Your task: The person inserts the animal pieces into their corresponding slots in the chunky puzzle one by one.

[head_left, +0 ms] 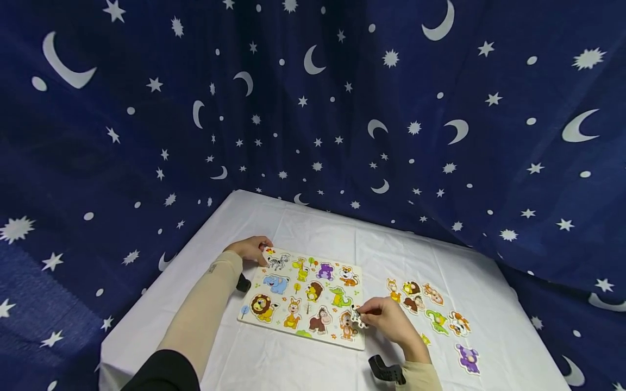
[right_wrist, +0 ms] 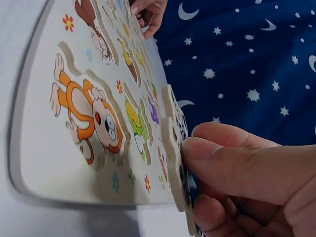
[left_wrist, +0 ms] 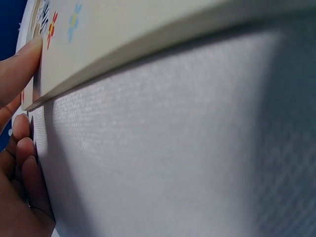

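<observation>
A wooden animal puzzle board (head_left: 303,298) lies on the white-covered table, its recesses printed with a zebra, giraffe, lion and other animals. My left hand (head_left: 250,250) grips the board's far left corner; in the left wrist view the thumb (left_wrist: 24,64) lies on the top face and the other fingers curl by the edge. Over the near right part of the board, my right hand (head_left: 391,323) pinches a black-and-white zebra puzzle piece (head_left: 358,317). The right wrist view shows this zebra piece (right_wrist: 175,158) on edge, above the board beside the printed monkey (right_wrist: 91,116).
Right of the board lie several loose animal pieces, among them a crocodile (head_left: 437,321), a tiger (head_left: 459,323) and a purple hippo (head_left: 468,359). A small yellow piece (head_left: 425,339) is partly hidden by my right hand. A dark blue star-and-moon curtain (head_left: 313,119) surrounds the table (head_left: 313,228).
</observation>
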Tool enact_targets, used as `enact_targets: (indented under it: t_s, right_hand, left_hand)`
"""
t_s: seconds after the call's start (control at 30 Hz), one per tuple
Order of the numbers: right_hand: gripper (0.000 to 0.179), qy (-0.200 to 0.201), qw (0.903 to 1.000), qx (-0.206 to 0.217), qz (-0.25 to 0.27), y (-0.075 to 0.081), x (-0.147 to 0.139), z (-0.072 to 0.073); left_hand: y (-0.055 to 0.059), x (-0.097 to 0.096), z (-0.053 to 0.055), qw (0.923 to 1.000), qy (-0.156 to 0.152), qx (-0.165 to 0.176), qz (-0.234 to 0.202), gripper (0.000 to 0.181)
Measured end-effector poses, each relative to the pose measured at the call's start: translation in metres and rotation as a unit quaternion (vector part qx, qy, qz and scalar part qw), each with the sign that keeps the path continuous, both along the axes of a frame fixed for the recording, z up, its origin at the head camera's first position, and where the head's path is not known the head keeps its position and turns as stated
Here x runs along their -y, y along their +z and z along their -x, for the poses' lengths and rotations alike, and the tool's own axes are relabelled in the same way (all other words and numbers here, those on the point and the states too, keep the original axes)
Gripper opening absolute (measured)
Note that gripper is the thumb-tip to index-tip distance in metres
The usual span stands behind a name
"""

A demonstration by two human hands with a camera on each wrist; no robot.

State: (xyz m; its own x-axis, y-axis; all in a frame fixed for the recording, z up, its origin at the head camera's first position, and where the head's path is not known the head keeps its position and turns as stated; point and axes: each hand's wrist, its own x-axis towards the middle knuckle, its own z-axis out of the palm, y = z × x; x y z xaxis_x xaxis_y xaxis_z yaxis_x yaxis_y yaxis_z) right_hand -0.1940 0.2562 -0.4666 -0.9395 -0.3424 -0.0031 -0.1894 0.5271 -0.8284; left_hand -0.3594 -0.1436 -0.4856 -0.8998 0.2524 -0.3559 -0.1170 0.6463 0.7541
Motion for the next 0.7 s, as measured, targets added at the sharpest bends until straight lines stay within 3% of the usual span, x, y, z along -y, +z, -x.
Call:
enact_targets:
  t_s: [0.3, 0.7]
  right_hand:
    - [0.015, 0.018, 0.9994, -0.029, -0.001, 0.0, 0.014, 0.007]
    - [0.013, 0.003, 0.9992, -0.037, -0.014, -0.005, 0.028, 0.012]
  left_hand:
    - [0.001, -0.001, 0.0, 0.9999, 0.009, 0.006, -0.01, 0.059]
    - [0.0, 0.001, 0.0, 0.9998, 0.007, 0.011, -0.012, 0.06]
